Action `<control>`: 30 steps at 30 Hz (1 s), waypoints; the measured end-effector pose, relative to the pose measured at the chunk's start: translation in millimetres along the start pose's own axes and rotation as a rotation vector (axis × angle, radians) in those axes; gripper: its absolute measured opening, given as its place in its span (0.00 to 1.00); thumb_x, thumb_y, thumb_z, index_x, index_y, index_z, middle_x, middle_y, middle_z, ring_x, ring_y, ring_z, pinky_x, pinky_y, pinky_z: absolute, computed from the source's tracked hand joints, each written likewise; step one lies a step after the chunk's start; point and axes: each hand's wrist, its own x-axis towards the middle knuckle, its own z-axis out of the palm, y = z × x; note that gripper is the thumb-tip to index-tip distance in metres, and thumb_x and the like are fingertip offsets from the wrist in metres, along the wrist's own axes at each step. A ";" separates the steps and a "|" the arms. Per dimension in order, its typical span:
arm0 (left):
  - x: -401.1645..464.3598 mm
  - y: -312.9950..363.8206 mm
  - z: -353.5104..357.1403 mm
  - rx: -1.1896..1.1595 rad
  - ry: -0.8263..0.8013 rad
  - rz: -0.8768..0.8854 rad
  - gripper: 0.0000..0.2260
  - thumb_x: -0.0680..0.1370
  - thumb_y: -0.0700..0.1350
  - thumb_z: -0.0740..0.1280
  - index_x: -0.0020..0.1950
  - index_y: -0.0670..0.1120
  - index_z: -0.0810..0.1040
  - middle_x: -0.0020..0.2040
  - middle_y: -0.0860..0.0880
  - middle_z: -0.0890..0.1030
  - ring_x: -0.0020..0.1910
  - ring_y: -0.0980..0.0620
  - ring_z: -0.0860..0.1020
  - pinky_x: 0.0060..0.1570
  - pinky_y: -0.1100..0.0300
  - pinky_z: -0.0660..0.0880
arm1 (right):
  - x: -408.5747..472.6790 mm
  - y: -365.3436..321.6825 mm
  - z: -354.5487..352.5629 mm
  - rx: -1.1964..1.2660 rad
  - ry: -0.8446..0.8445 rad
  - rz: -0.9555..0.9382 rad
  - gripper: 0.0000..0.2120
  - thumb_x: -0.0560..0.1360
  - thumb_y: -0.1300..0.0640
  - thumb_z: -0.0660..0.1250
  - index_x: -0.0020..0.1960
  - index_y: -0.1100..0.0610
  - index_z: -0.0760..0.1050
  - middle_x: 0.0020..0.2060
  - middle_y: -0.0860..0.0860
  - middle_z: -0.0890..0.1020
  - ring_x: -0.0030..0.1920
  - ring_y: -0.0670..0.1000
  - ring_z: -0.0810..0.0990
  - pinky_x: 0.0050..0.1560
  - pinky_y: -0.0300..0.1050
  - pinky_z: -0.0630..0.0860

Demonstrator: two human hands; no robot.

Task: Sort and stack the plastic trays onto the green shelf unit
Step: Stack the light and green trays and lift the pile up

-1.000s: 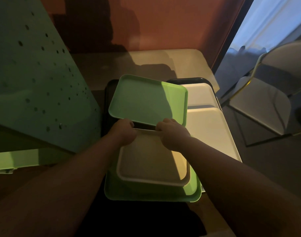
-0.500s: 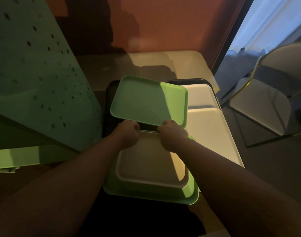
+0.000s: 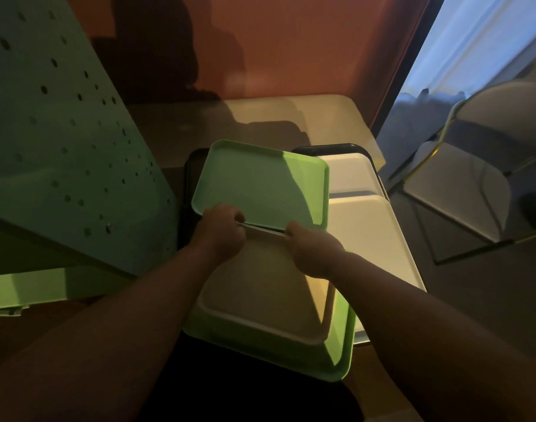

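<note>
Now both hands are working at the far edge of the small white tray (image 3: 260, 287). It sits inside a bigger green tray (image 3: 341, 345) at the near end of the pile. The left hand (image 3: 222, 233) and the right hand (image 3: 314, 251) are side by side, a little apart. Their fingers curl over that far rim and look closed on it. The thumbs are hidden, so how tight the hold is cannot be told.

Another green tray (image 3: 260, 184) lies just past the hands. Its near edge seems to sit over the rim they hold. More white trays (image 3: 367, 236) lie to the right, and a dark tray (image 3: 189, 190) peeks out underneath on the left.

To do this step well, I think the hands should lift the white tray evenly. If one side goes up first, it may tip. It should slide toward the person a little to come free of the green tray on top. Going slowly would stop the pile from slipping.

Both arms reach forward, nearly straight, with the wrists bent down.

The green shelf unit (image 3: 63, 153) stands close on the left. None of these trays is on it yet.
</note>
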 end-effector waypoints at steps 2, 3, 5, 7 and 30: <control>0.1 1.5 -3.0 0.025 0.063 0.001 0.22 0.66 0.47 0.59 0.56 0.43 0.80 0.55 0.40 0.79 0.55 0.38 0.76 0.58 0.48 0.74 | 4.0 4.6 -10.2 0.040 0.023 0.024 0.08 0.83 0.46 0.54 0.55 0.48 0.67 0.42 0.52 0.78 0.40 0.54 0.79 0.40 0.50 0.78; 0.6 1.9 -4.4 0.041 0.118 -0.004 0.22 0.67 0.48 0.60 0.58 0.44 0.79 0.57 0.40 0.78 0.56 0.37 0.75 0.59 0.48 0.73 | 7.2 6.6 -17.2 0.077 0.046 0.042 0.09 0.82 0.45 0.54 0.56 0.48 0.68 0.42 0.51 0.78 0.40 0.53 0.79 0.41 0.50 0.78; 1.1 4.6 -8.2 0.052 0.268 -0.021 0.21 0.72 0.47 0.64 0.63 0.43 0.74 0.61 0.39 0.75 0.59 0.37 0.72 0.61 0.47 0.70 | 17.7 11.5 -33.2 0.152 0.093 0.061 0.11 0.82 0.44 0.55 0.57 0.48 0.71 0.42 0.51 0.79 0.42 0.53 0.80 0.44 0.52 0.80; 3.0 7.0 -11.3 0.032 0.412 -0.042 0.23 0.74 0.45 0.65 0.68 0.43 0.69 0.66 0.39 0.70 0.62 0.38 0.70 0.63 0.47 0.69 | 31.0 16.3 -51.4 0.188 0.135 0.061 0.12 0.83 0.45 0.54 0.58 0.49 0.73 0.40 0.50 0.79 0.41 0.51 0.79 0.44 0.52 0.79; 34.8 7.2 40.4 -0.314 0.278 -0.250 0.08 0.75 0.36 0.64 0.52 0.44 0.76 0.50 0.46 0.76 0.43 0.52 0.72 0.43 0.61 0.67 | 213.6 19.9 -85.7 0.072 0.089 0.061 0.12 0.80 0.57 0.60 0.59 0.51 0.78 0.54 0.53 0.80 0.55 0.57 0.78 0.59 0.58 0.77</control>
